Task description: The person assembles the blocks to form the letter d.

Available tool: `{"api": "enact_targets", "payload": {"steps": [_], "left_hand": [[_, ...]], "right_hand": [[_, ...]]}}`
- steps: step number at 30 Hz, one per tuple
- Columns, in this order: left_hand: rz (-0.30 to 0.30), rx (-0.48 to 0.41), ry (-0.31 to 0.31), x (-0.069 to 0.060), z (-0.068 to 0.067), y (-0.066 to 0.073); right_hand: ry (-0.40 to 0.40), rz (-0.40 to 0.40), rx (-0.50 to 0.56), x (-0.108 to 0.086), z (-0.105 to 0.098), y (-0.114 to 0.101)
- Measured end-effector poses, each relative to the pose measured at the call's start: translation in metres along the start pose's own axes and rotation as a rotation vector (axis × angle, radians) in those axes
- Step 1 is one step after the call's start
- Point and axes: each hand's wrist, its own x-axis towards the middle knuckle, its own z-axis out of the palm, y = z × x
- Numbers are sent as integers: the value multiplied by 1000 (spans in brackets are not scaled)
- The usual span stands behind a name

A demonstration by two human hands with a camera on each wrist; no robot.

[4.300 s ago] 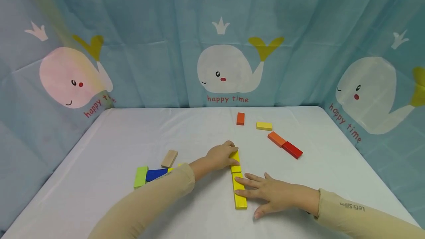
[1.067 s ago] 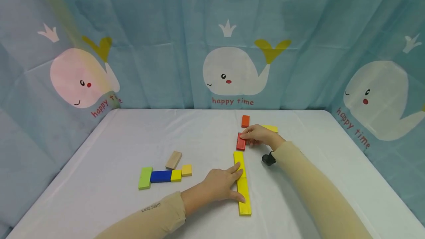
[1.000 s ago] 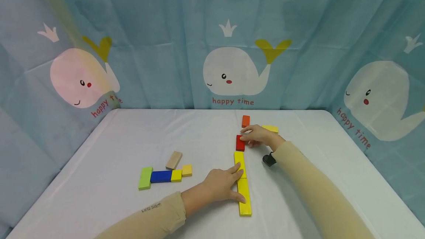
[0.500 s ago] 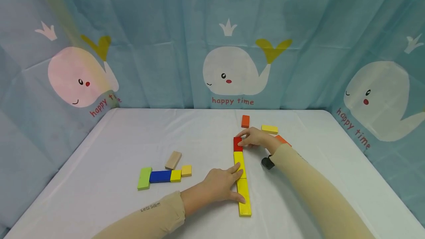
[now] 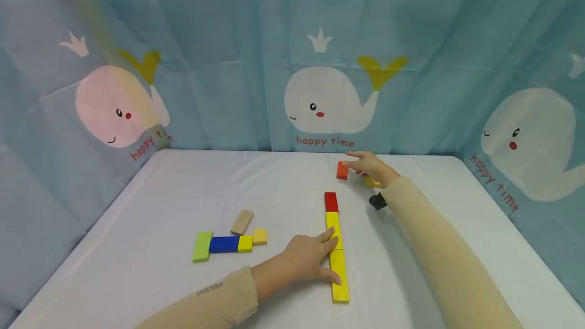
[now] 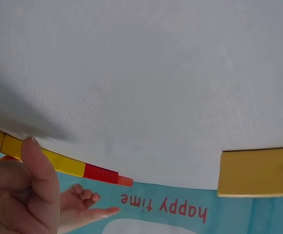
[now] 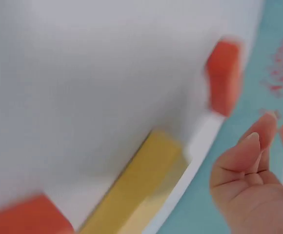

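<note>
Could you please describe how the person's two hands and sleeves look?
Both the left hand and the right hand are bare, without gloves. Long beige fabric sleeves end near the wrists; the left one carries dark lettering. A small black object shows beside the right cuff.

the table (image 5: 151, 283) is showing plain white. nearer its left edge, a lime block (image 5: 202, 247), a blue block (image 5: 224, 244) and a tan block (image 5: 242, 222) are lying. two yellow blocks (image 5: 337, 258) are running toward the near edge from a red block (image 5: 331, 202). an orange-red block (image 5: 341, 172) is sitting near the far edge. a blue curtain (image 5: 228, 95) is bearing white whales (image 5: 326, 98), yellow tails (image 5: 379, 72) and red lettering (image 5: 325, 142).
</note>
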Motion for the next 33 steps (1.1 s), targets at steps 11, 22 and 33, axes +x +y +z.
{"api": "enact_targets", "payload": {"steps": [11, 22, 33], "left_hand": [[26, 3, 9, -4, 3, 9], [6, 0, -2, -4, 2, 9], [-8, -14, 9, -1, -3, 2]], "right_hand": [[-67, 86, -244, 27, -3, 26], [-49, 18, -228, 26, 3, 20], [9, -103, -18, 20, 16, -11]]}}
